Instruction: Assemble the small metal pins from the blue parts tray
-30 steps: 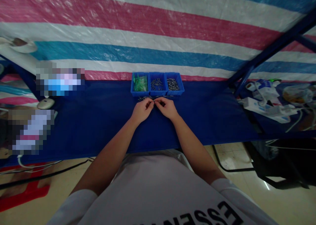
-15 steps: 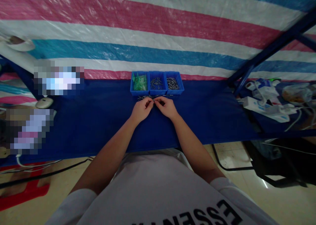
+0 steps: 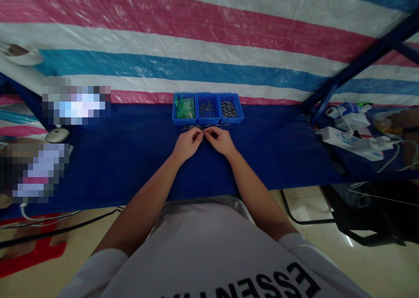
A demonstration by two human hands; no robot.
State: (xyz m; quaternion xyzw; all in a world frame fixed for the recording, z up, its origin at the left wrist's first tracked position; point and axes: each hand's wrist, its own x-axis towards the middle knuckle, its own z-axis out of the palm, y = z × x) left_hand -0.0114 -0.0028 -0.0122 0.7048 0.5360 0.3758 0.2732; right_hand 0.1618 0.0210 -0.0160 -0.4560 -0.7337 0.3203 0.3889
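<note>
A striped tarp [image 3: 209, 49] in pink, white and blue is hanging behind the bench, and I am looking down on a dark blue table cloth [image 3: 131, 158]. My left hand [image 3: 187, 144] and right hand [image 3: 221, 141] are meeting at the far middle of the table, fingertips pressed together around a small metal pin [image 3: 204, 133] held between them. It is showing as a thin, dull grey sliver, too small for me to tell more. Just beyond the hands, loose metal pins [image 3: 196, 127] are lying scattered on the cloth. Behind them three blue bins [image 3: 207, 109] are sitting side by side: the left one holding green parts [image 3: 185, 108], the other two holding grey metal pieces. At the far right, white cabled devices [image 3: 353, 132] are lying in a heap.
</note>
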